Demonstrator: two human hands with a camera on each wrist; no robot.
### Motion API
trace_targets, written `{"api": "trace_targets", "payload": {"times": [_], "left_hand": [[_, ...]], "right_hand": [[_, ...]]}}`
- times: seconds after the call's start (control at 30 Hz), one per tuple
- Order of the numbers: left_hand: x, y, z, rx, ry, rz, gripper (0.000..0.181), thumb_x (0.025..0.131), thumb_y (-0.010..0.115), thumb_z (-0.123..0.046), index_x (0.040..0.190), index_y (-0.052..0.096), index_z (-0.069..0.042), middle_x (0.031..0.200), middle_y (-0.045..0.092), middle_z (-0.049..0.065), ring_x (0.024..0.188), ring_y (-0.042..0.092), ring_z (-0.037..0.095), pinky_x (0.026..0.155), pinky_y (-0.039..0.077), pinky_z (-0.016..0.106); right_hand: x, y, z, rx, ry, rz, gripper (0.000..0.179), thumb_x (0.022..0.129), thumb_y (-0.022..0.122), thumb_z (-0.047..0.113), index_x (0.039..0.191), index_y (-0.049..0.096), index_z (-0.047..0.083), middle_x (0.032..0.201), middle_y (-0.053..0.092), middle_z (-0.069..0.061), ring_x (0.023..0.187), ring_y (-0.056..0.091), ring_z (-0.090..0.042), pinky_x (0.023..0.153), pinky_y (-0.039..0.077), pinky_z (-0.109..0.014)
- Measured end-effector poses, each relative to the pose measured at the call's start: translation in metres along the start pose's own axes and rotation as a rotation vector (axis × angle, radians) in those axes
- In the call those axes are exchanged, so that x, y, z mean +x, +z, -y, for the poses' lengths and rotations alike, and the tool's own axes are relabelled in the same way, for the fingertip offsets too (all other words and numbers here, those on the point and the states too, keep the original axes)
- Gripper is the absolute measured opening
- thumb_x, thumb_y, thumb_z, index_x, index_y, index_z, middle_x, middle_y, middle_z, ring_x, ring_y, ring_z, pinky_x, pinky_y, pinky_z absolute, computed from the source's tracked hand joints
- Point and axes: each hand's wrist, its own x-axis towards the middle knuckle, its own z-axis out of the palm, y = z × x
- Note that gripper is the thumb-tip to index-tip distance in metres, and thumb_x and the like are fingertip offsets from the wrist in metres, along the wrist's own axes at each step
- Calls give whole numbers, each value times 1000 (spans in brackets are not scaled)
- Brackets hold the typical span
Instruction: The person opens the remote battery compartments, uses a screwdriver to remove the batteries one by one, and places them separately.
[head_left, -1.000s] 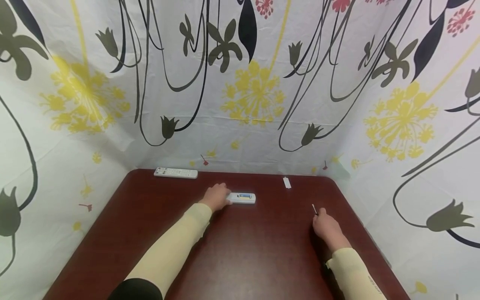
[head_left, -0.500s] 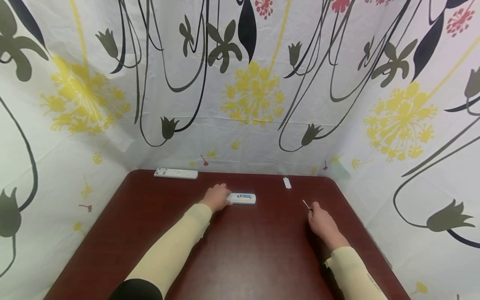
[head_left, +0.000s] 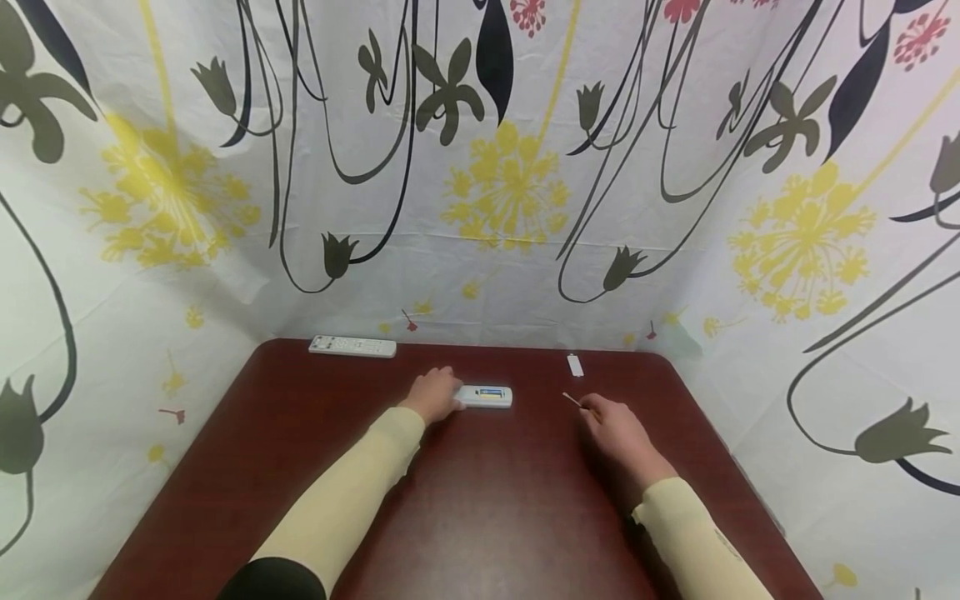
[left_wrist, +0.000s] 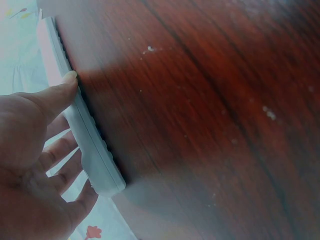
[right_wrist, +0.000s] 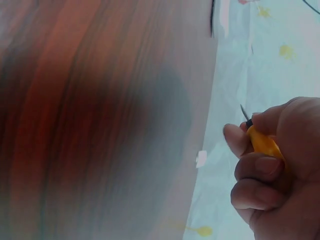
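Observation:
A white remote control point(head_left: 487, 397) lies buttons down on the table, its battery compartment uncovered with a battery point(head_left: 491, 393) visible inside. My left hand point(head_left: 435, 395) grips its left end. The left wrist view shows that thumb point(left_wrist: 65, 89) on the near edge and the fingers on the far side. To the right, my right hand point(head_left: 618, 433) holds a small screwdriver point(head_left: 572, 400) above the table, its tip pointing left toward the remote but apart from it. In the right wrist view, curled fingers wrap the screwdriver's yellow handle point(right_wrist: 265, 145).
A second white remote control point(head_left: 352, 347) lies along the table's back edge, at the left. The small white battery cover point(head_left: 575, 365) rests near the back right. Patterned white cloth point(head_left: 480, 275) surrounds the dark red table point(head_left: 495, 517) on three sides.
My right hand has moved left with the screwdriver, closer to the remote, and the tip has swung from pointing away to pointing left. The left hand and remote have stayed in place.

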Motion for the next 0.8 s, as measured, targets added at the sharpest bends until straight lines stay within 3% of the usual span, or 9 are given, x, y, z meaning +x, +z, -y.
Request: {"api": "trace_targets", "payload": {"times": [0.17, 0.37, 0.67, 0.8], "left_hand": [[0, 1, 1, 1, -1, 1, 48, 101, 84, -34, 142, 75, -11, 137, 67, 12, 124, 62, 33, 111, 51, 55], [0, 0, 1, -3, -4, 8, 49, 101, 84, -34, 142, 75, -10, 136, 67, 12, 123, 62, 32, 109, 52, 54], [1, -1, 2, 6, -1, 11, 48, 102, 84, -35, 142, 75, -11, 137, 67, 12, 123, 62, 32, 109, 53, 54], [1, -1, 1, 9, 3, 9, 47, 101, 84, -34, 142, 76, -11, 135, 67, 12, 122, 63, 32, 108, 53, 54]], "right_hand": [[8, 4, 9, 1, -52, 20, 21, 112, 65, 19, 128, 75, 10, 110, 77, -3, 93, 71, -23, 88, 60, -55], [21, 8, 25, 3, -125, 60, 20, 111, 69, 19, 129, 76, 14, 106, 77, 3, 86, 67, -17, 83, 59, -47], [56, 14, 61, -21, -262, 183, 20, 110, 70, 19, 126, 81, 16, 112, 79, 7, 99, 73, -13, 94, 61, -46], [67, 14, 72, -43, -267, 244, 18, 109, 72, 22, 124, 84, 21, 113, 78, 11, 102, 72, -13, 96, 61, -43]]}}
